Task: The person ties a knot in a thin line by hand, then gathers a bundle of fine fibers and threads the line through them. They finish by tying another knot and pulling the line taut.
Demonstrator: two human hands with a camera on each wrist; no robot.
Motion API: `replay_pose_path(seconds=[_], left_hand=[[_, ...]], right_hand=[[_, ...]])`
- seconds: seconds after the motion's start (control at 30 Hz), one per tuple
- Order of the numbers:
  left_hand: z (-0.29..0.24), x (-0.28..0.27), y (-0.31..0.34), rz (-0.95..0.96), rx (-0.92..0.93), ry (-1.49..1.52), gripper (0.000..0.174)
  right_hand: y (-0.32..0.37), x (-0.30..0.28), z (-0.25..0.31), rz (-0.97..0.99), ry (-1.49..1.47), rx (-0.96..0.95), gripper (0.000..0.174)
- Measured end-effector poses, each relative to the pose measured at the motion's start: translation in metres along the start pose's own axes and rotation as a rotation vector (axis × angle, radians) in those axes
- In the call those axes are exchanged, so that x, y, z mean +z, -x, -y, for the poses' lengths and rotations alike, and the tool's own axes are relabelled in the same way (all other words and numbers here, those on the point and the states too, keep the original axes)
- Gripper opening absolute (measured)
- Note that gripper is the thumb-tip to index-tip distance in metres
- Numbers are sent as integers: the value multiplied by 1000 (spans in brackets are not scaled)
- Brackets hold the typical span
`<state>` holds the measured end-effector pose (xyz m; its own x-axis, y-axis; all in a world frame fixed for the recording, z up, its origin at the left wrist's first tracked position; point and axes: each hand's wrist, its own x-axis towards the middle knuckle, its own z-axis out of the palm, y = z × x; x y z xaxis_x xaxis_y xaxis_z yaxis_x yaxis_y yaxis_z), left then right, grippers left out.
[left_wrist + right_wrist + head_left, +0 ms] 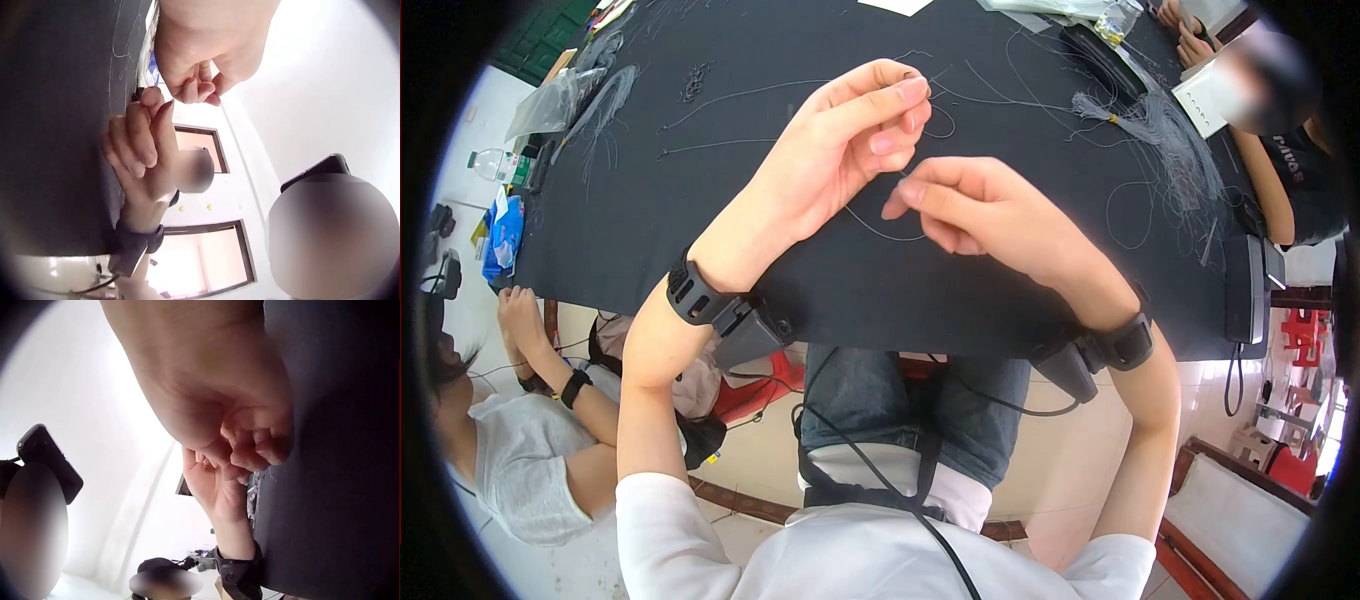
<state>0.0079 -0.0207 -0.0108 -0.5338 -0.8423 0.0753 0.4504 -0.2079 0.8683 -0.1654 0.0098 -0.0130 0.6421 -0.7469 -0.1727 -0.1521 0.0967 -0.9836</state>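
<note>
Over the black-covered table (pixel 880 300), my left hand (pixel 840 150) is raised, pinching a thin grey cord (pixel 878 233) between thumb and index finger, with a small dark bit at the fingertips. Lower and to the right, my right hand (pixel 1000 215) pinches the cord with thumb and index finger. A loop of it curves out beside the left fingertips, and another part sags between the hands. In the left wrist view, the right hand (pixel 140 144) is close below the left. From the right wrist, curled fingers of the right hand (pixel 250 440) hide most of the cord.
A large bundle of grey cords (pixel 1165 145) spreads at the right, near a long black case (pixel 1100 60). Another cord bundle (pixel 605 100) and a clear plastic bag (pixel 550 105) lie at the left. Other people sit at both sides. A black box (pixel 1245 290) stands at the right edge.
</note>
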Motion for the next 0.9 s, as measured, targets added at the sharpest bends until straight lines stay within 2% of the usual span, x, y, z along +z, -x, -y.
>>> replay_pose_path(seconds=[0.1, 0.23, 0.33, 0.47, 0.57, 0.67, 0.83, 0.9], left_hand=[[-1, -4, -1, -42, 38, -105, 13], [-3, -7, -1, -53, 53, -275, 13], [-3, -6, 1, -57, 76, -404, 14], [-3, -7, 0, -69, 91, -416, 14], [-2, -7, 0, -66, 88, -494, 14], [-3, -4, 1, -47, 96, -627, 13], [1, -4, 1, 15, 257, -845, 11], [0, -4, 2, 8, 245, -933, 11]], right_hand=[[1, -1, 3, -172, 76, -32, 32], [-7, -8, -18, -534, 392, -458, 29], [-6, -13, -16, -590, 327, -506, 28], [2, -10, -3, -490, 134, -254, 30], [-1, -9, -8, -470, -119, -189, 30], [5, -16, -2, -397, -332, -12, 32], [7, -16, 4, -461, -204, -12, 35], [7, -17, 4, -459, -186, -25, 37]])
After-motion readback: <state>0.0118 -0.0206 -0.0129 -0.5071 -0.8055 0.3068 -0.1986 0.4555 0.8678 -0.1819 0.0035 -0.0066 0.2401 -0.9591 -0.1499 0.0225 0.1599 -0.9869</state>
